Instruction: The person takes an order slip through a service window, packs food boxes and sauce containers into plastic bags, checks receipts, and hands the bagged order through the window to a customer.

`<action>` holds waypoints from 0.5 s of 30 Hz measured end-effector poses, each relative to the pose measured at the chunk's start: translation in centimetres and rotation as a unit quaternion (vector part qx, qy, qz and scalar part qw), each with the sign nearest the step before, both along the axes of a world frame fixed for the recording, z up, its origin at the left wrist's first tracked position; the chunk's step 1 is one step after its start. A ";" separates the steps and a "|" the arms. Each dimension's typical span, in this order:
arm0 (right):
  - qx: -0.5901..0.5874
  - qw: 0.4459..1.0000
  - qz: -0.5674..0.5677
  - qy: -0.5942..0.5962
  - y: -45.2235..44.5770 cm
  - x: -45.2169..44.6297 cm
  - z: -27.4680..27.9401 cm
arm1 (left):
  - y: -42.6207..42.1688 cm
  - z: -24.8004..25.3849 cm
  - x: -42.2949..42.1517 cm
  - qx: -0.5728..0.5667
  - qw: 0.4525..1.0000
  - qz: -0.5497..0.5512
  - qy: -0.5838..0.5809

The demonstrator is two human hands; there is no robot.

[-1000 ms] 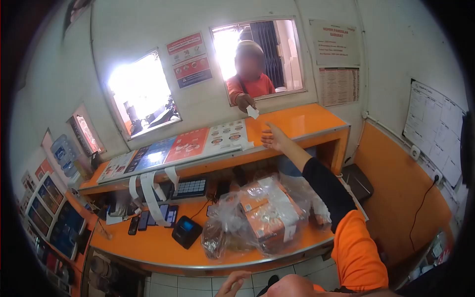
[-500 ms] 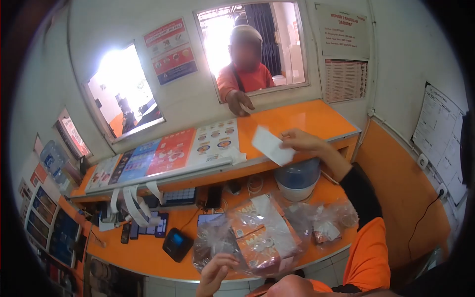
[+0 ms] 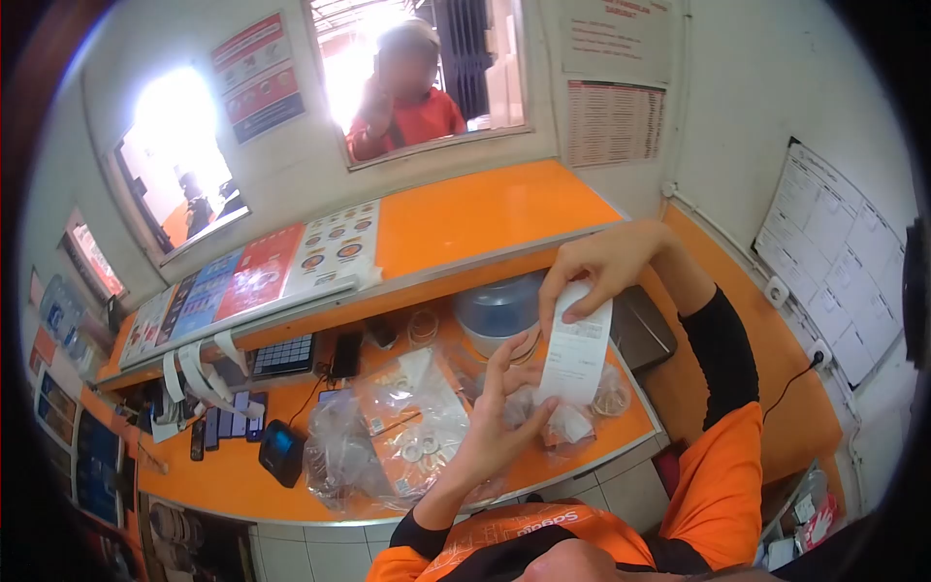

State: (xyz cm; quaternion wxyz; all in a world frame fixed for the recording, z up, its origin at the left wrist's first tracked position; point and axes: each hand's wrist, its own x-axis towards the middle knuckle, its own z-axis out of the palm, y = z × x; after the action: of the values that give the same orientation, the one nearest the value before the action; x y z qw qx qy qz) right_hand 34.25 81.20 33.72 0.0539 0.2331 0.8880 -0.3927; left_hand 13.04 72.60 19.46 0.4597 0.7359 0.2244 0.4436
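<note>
Above orange desk point(image 3: 218, 485): printed receipt point(image 3: 578, 354), held by upper end in right hand point(image 3: 606, 260), lower end in left hand point(image 3: 497, 422).

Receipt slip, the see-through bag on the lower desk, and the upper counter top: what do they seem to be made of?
Receipt slip: thin matte paper, going by its white face and faint print. Bag: clear, glossy plastic film, showing crinkles and bright highlights. Upper counter top: probably laminate, smooth orange with a soft sheen; painted board is possible.
</note>
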 end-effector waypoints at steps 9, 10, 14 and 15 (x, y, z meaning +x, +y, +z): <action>0.047 0.998 0.027 -0.021 -0.9 1.7 -0.1 | -1.5 -2.0 2.2 -0.163 0.984 -0.012 -0.072; 0.050 0.998 0.026 -0.028 -1.0 1.8 -0.1 | -1.6 -2.0 2.3 -0.164 0.984 -0.013 -0.073; 0.131 0.989 0.057 0.046 1.3 2.8 -0.7 | -1.7 -2.0 2.4 -0.145 0.985 0.004 -0.090; 0.177 0.969 -0.100 0.140 2.6 2.9 -1.0 | -1.7 -2.6 2.2 -0.070 0.994 0.058 -0.067</action>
State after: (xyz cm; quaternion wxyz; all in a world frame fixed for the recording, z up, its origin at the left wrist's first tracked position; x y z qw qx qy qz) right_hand 37.16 83.82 32.74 -0.1524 0.2689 0.9144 -0.2613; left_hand 15.27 70.86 16.89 0.4976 0.6560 0.2661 0.5013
